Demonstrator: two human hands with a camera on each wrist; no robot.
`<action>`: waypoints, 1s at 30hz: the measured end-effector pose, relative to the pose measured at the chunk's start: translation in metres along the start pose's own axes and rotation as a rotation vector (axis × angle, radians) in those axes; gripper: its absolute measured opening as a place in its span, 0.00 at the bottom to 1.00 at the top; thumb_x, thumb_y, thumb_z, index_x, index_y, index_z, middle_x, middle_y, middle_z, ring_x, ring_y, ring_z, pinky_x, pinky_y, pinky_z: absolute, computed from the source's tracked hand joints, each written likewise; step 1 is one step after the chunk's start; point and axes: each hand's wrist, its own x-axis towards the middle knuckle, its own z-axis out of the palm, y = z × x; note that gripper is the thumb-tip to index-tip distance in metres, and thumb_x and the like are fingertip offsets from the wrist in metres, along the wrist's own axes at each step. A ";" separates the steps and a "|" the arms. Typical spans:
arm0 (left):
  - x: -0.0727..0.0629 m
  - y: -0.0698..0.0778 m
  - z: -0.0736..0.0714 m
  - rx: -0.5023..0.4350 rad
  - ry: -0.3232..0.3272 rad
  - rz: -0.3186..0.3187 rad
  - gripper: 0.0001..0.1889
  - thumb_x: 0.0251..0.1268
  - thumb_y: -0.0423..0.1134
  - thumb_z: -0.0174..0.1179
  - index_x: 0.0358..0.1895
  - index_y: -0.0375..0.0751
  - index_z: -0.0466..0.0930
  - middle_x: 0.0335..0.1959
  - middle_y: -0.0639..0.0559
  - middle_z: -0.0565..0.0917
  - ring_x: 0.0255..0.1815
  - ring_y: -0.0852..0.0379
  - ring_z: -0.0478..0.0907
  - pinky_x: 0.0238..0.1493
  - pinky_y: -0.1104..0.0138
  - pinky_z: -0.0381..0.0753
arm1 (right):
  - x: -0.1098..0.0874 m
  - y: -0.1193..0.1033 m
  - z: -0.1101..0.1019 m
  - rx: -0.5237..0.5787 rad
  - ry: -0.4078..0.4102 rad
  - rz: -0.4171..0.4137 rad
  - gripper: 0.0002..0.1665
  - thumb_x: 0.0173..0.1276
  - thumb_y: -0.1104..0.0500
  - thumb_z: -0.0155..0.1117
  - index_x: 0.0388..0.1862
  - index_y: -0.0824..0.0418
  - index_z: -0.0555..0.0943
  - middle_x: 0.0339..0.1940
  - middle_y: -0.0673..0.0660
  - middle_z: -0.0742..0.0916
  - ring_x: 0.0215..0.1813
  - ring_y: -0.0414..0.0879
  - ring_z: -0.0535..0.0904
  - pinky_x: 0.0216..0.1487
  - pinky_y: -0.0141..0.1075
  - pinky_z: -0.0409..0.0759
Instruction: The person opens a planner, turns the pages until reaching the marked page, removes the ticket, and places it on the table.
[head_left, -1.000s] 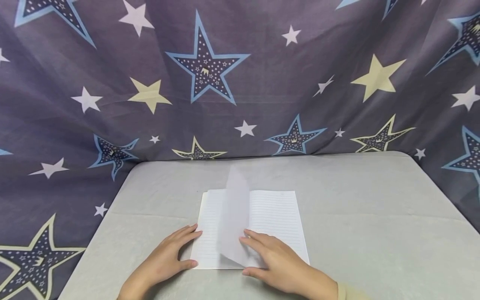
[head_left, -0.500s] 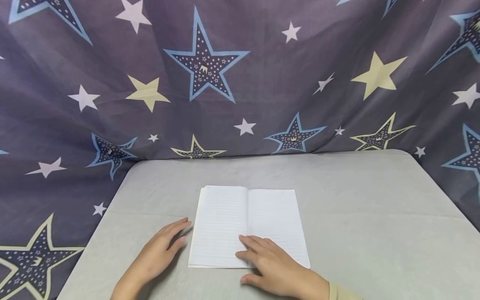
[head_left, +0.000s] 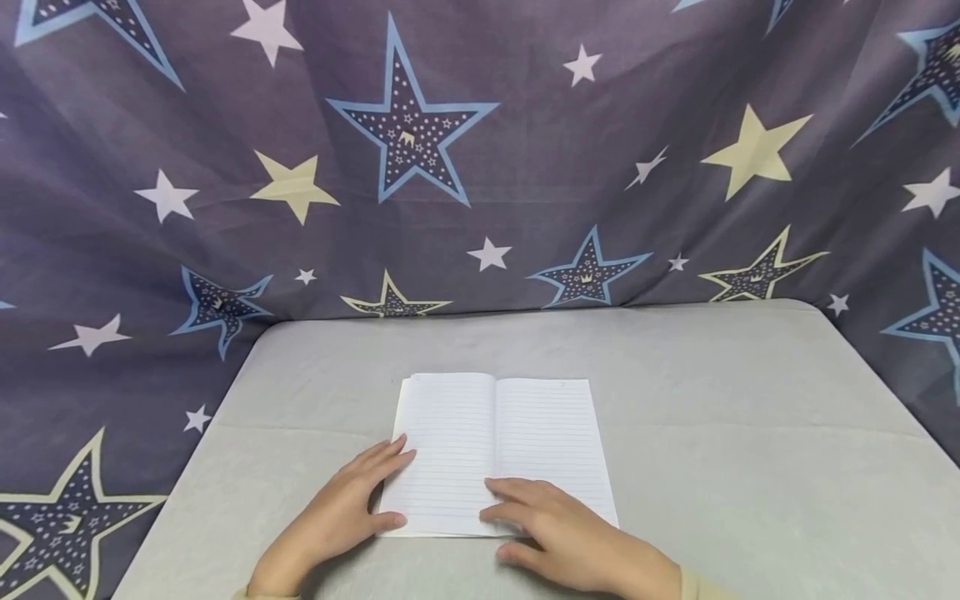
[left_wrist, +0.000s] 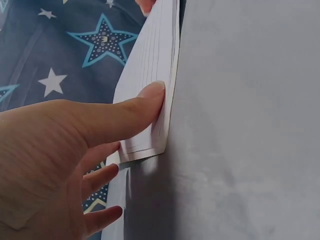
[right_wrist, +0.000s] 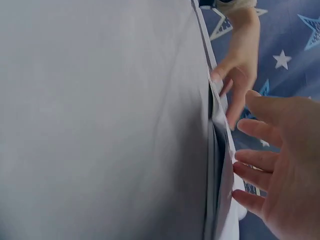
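Observation:
An open lined notebook (head_left: 442, 450) lies flat on the table, both pages ruled and without visible writing. At its left edge, my left hand (head_left: 341, 508) rests with fingers spread, its fingertips and thumb on the left page. The left wrist view shows the thumb (left_wrist: 135, 110) straight on the page near the notebook's corner (left_wrist: 160, 135). My right hand (head_left: 562, 529) lies over the lower part of the right page, fingertips near the centre fold. In the right wrist view the fingers of my right hand (right_wrist: 270, 155) are extended and loose, touching the paper, gripping nothing.
A pale grey cloth-covered table (head_left: 720, 417) spreads around the notebook. Behind and beside it hangs a dark curtain (head_left: 525, 167) printed with stars.
A raised page has come down flat on the left side. My left hand drew off the left edge, then came back onto it. The right hand stayed near the fold.

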 end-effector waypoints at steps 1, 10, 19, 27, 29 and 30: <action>0.000 0.000 0.000 0.000 -0.006 0.004 0.40 0.50 0.44 0.76 0.70 0.43 0.72 0.75 0.48 0.65 0.74 0.40 0.60 0.67 0.38 0.62 | -0.003 0.003 -0.002 -0.001 0.016 0.001 0.24 0.74 0.43 0.58 0.63 0.52 0.79 0.71 0.56 0.75 0.71 0.50 0.70 0.66 0.51 0.72; -0.001 -0.003 0.001 0.010 -0.029 0.020 0.38 0.51 0.46 0.75 0.68 0.41 0.73 0.73 0.46 0.67 0.73 0.39 0.62 0.66 0.38 0.63 | -0.042 0.041 -0.026 -0.077 0.093 0.095 0.29 0.64 0.48 0.71 0.62 0.55 0.80 0.68 0.59 0.77 0.69 0.57 0.71 0.65 0.56 0.71; -0.002 -0.004 -0.001 0.001 -0.036 0.023 0.38 0.52 0.46 0.74 0.68 0.41 0.73 0.73 0.46 0.67 0.73 0.39 0.62 0.66 0.37 0.62 | -0.061 0.067 -0.037 -0.099 0.033 0.131 0.43 0.54 0.39 0.73 0.66 0.57 0.78 0.73 0.62 0.72 0.71 0.64 0.66 0.64 0.61 0.69; -0.002 -0.004 0.001 -0.002 -0.045 0.001 0.38 0.52 0.47 0.74 0.69 0.42 0.72 0.74 0.47 0.67 0.74 0.39 0.61 0.66 0.36 0.61 | -0.062 0.071 -0.033 -0.138 0.094 0.102 0.39 0.54 0.37 0.71 0.62 0.55 0.81 0.70 0.61 0.76 0.69 0.63 0.70 0.61 0.61 0.72; -0.001 -0.004 0.001 -0.006 -0.045 -0.004 0.38 0.52 0.46 0.74 0.69 0.42 0.72 0.74 0.47 0.66 0.74 0.39 0.61 0.67 0.36 0.61 | -0.061 0.071 -0.033 -0.153 0.112 0.106 0.36 0.55 0.40 0.73 0.61 0.54 0.82 0.69 0.60 0.77 0.68 0.61 0.71 0.61 0.60 0.72; -0.001 -0.004 0.001 -0.009 -0.044 -0.006 0.38 0.52 0.46 0.74 0.69 0.42 0.72 0.74 0.47 0.66 0.74 0.39 0.61 0.67 0.36 0.60 | -0.060 0.070 -0.033 -0.160 0.121 0.110 0.35 0.55 0.41 0.74 0.61 0.54 0.82 0.69 0.59 0.77 0.68 0.61 0.71 0.61 0.59 0.73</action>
